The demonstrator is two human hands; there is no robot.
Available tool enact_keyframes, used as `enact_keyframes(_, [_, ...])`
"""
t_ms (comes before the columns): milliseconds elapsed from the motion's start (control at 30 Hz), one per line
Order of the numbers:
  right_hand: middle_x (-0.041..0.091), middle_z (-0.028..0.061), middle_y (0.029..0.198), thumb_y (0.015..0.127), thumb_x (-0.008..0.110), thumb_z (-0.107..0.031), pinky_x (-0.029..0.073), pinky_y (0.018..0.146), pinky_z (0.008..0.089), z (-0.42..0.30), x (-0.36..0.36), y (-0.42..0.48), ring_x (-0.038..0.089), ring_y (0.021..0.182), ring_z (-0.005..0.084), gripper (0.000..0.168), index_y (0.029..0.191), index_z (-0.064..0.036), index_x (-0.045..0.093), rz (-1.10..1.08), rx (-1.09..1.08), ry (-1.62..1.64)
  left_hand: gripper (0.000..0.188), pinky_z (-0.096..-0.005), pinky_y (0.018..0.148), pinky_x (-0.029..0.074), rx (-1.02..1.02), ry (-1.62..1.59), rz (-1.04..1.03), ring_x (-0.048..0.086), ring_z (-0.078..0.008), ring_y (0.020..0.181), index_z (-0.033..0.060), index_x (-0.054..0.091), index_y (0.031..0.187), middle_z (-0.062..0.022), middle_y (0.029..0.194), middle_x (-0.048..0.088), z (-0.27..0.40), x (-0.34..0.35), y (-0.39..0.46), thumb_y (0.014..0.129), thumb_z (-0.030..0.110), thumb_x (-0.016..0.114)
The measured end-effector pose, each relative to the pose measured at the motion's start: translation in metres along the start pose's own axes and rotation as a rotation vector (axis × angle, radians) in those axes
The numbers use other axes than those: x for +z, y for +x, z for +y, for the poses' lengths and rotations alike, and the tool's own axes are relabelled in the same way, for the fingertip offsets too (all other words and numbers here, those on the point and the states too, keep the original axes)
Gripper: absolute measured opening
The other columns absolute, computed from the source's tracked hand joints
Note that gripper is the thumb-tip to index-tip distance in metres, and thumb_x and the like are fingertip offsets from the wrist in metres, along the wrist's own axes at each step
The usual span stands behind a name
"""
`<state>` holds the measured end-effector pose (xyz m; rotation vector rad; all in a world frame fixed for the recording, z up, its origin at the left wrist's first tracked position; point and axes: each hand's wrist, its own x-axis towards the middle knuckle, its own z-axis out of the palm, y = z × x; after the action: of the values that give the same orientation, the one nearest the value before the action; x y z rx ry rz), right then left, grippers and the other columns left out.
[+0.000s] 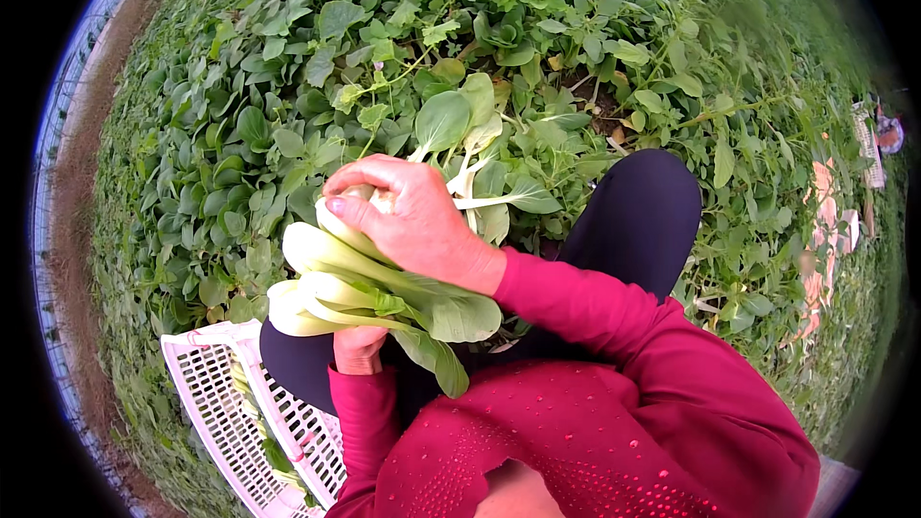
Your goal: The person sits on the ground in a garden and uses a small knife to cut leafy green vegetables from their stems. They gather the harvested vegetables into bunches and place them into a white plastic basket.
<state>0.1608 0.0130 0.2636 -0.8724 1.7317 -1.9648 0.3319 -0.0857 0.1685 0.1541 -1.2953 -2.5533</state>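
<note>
Several heads of bok choy [338, 252] lie bunched over my lap, their pale bases towards the left and green leaves towards the lower right. My left hand [360, 345] is beneath the bunch and holds it from below; its fingers are mostly hidden. My right hand [417, 219] lies over the top of the bunch, thumb and fingers curled around the pale base of the uppermost head. Just beyond my right hand, loose bok choy leaves with white stalks [468, 183] rest on the plants.
A white plastic basket [216, 388] with bok choy inside stands at my left knee. Dense leafy plants [273, 101] surround me. My bent right knee [633, 208] rises beside my right forearm. Far right are another pale crate [868, 144] and a person [890, 133]. A dirt strip runs along the left.
</note>
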Motion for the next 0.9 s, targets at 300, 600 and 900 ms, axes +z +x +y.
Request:
enact_keyframes(300, [0.063, 0.0088, 0.103, 0.091, 0.062, -0.032, 0.048, 0.086, 0.0285, -0.005, -0.026, 0.069, 0.060, 0.096, 0.0157, 0.039, 0.112, 0.001, 0.057, -0.070, -0.059, 0.311, 0.055, -0.0351, 0.086, 0.051, 0.040, 0.049, 0.287, 0.059, -0.0239, 0.101, 0.0022, 0.039, 0.134, -0.0163, 0.119, 0.056, 0.045, 0.025, 0.068, 0.087, 0.025, 0.058])
enact_keyframes(600, [0.048, 0.0253, 0.122, 0.070, 0.075, -0.046, 0.047, 0.092, 0.0448, 0.143, -0.109, 0.080, 0.053, 0.111, 0.0386, 0.086, 0.143, -0.022, 0.036, -0.679, 0.418, -1.084, 0.059, -0.0367, 0.104, 0.039, 0.100, 0.002, 0.057, 0.051, -0.0302, 0.117, -0.0013, 0.034, 0.138, -0.0252, 0.127, 0.051, 0.084, -0.040, 0.164, 0.090, 0.022, 0.057])
enact_keyframes(900, [0.047, 0.0178, 0.123, 0.063, 0.078, -0.030, 0.041, 0.096, 0.0490, 0.162, -0.126, 0.070, 0.047, 0.117, 0.0351, 0.067, 0.124, -0.018, 0.055, -0.640, 0.307, -1.243, 0.056, -0.0380, 0.103, 0.040, 0.065, -0.288, -0.021, 0.052, -0.0303, 0.116, -0.0008, 0.037, 0.137, -0.0248, 0.127, 0.051, 0.089, -0.038, 0.189, 0.090, 0.023, 0.056])
